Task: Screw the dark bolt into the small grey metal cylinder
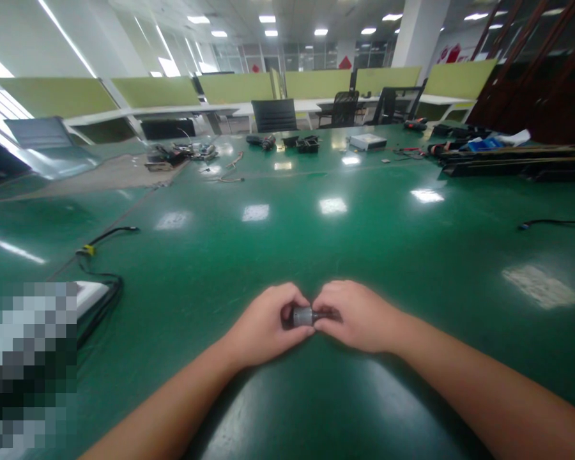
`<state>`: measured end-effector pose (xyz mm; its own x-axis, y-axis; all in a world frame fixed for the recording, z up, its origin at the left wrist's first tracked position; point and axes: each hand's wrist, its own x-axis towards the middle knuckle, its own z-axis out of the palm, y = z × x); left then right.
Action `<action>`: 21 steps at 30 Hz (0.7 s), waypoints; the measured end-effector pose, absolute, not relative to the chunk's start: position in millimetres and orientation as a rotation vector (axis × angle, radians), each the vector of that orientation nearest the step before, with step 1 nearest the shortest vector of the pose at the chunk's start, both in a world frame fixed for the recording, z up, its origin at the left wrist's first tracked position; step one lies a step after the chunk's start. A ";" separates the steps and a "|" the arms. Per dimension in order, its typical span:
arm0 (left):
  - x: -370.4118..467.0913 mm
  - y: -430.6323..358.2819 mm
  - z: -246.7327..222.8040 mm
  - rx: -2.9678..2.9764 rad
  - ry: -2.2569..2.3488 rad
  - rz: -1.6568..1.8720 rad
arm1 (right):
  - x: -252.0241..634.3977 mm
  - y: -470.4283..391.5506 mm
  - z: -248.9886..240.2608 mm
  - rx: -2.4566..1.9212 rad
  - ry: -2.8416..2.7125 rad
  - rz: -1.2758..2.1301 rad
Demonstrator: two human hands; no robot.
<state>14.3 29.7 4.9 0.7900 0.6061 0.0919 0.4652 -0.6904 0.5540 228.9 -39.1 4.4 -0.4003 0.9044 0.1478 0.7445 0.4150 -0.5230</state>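
1. Head view: the left hand (263,326) and right hand (357,316) meet low on the glossy green table (316,243), both pinched around a small grey metal cylinder (303,315) (its details are blurred).
2. A black cable (106,281) lies at left.

Small grey metal cylinder (303,315), lying sideways, pinched between both hands above green table.
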 end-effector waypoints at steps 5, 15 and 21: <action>14.2 29.2 7.3 2.455 0.785 0.360 | 234.5 -41.3 5.7 -1.397 -2.271 0.529; 14.8 29.4 9.0 2.437 0.773 0.361 | 232.2 -41.6 3.5 -1.347 -2.285 0.495; 14.4 29.2 9.5 2.441 0.788 0.351 | 233.4 -41.7 4.2 -1.347 -2.306 0.499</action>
